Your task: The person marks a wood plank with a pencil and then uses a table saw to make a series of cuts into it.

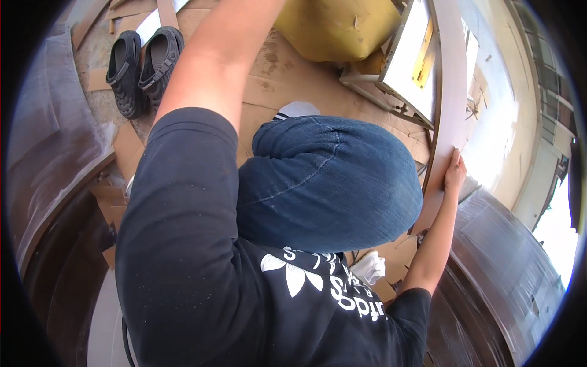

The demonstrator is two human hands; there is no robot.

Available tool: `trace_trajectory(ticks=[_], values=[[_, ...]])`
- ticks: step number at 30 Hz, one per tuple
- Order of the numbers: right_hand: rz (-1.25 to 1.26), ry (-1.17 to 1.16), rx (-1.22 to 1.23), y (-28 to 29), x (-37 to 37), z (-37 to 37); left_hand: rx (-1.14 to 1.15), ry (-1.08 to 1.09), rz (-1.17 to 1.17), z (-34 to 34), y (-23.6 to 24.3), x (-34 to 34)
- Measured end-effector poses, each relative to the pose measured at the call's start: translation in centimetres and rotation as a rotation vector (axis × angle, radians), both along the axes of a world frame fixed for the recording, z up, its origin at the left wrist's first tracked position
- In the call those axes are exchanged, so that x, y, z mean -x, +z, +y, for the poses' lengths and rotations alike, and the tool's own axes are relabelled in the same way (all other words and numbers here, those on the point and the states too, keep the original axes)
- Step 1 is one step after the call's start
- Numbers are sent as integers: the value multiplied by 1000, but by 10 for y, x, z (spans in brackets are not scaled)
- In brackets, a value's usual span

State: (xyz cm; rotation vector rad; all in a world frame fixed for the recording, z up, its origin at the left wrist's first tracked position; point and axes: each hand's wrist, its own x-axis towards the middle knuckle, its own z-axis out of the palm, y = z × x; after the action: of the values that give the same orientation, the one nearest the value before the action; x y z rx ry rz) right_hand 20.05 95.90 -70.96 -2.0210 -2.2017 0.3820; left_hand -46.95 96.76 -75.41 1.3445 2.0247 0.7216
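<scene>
At the right, my right hand (454, 174) is closed round the outer edge of a long brown board (451, 79). The board stretches from the top of the view down past my bent knee; some of the fingers are hidden behind the hand and its edge. My left arm reaches up and out over the top edge, so my left hand and anything in it are out of sight. Beside the board is a white panel (403, 46) with a yellow strip and a metal frame. Left of that panel sits a large, dull yellow rounded object (336, 30), cut off at the top.
Flattened cardboard (275, 85) covers the ground. Black clogs (125, 73) lie at the upper left, and a white shoe (370, 267) shows below my knee. Dark brown panels with clear film flank me, one at the left (55, 134) and another at the right (501, 244).
</scene>
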Motion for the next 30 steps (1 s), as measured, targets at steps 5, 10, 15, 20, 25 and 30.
trace_trajectory(ticks=[5, 10, 15, 20, 25, 30], values=[[-19, -18, 35, 0, 2, -4, -137, -181, 11, -21, -67, -19], [7, 11, -1, -3, -6, 5, -213, 140, -124, -160, -31, -24], [30, -13, 75, 3, 16, -2, -81, 339, -101, -269, -39, -70], [-22, -72, 121, 3, 2, 2, -217, 431, -197, -236, -32, -66], [-28, 16, 11, 0, 3, -4, -317, 252, -50, -218, 1, -31], [224, -181, 86, 3, -30, -8, -160, -468, -908, -229, 7, -109]])
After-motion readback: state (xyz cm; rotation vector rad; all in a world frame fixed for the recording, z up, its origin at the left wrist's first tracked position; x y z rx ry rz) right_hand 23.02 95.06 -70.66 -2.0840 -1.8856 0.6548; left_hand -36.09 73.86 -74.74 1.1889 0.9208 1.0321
